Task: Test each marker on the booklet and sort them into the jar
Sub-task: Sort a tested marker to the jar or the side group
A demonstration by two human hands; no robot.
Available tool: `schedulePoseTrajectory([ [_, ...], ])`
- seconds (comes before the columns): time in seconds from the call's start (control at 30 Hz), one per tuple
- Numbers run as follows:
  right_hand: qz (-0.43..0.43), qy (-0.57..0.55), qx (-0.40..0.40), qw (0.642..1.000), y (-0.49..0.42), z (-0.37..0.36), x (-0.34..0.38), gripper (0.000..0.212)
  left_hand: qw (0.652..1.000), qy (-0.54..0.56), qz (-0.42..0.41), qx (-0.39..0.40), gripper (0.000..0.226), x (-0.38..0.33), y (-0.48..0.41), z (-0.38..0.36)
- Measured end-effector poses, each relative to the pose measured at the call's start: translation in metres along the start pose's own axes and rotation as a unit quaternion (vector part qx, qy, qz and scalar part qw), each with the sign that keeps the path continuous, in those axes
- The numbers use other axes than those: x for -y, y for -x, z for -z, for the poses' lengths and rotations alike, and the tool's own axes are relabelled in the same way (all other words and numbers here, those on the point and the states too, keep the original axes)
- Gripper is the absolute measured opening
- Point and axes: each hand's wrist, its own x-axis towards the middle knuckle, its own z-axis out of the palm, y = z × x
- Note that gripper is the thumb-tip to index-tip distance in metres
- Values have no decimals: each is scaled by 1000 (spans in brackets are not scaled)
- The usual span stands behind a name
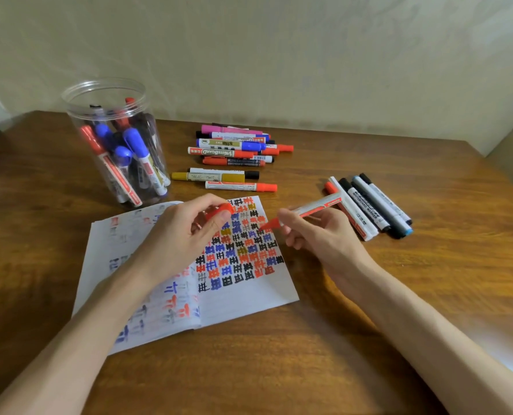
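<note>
An open booklet (249, 298) lies on the wooden table, its right page filled with red, blue, black and gold test marks. My right hand (318, 235) grips an uncapped red marker (312, 208), its tip pointing down-left just above the page's right edge. My left hand (183, 232) holds the red cap (220, 211) over the middle of the booklet. A clear plastic jar (114, 139) stands at the back left, holding several red, blue and black markers.
A pile of several markers (234, 148) lies behind the booklet, with a gold marker (213, 176) and a red marker (240, 186) nearer. Another group of markers (369, 205) lies to the right. A wall runs behind the table.
</note>
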Motion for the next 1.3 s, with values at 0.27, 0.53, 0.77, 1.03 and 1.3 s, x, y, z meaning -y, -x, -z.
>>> schedulePoseTrajectory([
  [0.27,101,67,6,993,19,8,-17,15,1000,-15,-6,-6,24,2,-1,-1],
  [0.53,146,122,-8,982,20,7,-21,14,1000,-18,-3,9,27,2,0,-2],
  [0.77,189,161,2,969,22,7,-21,18,999,-26,10,24,32,2,1,-3],
  [1.03,205,179,5,962,22,6,-23,18,999,-37,12,28,35,3,2,-1],
  [1.3,213,182,-11,960,22,7,-22,17,999,-31,16,32,40,1,1,-1],
])
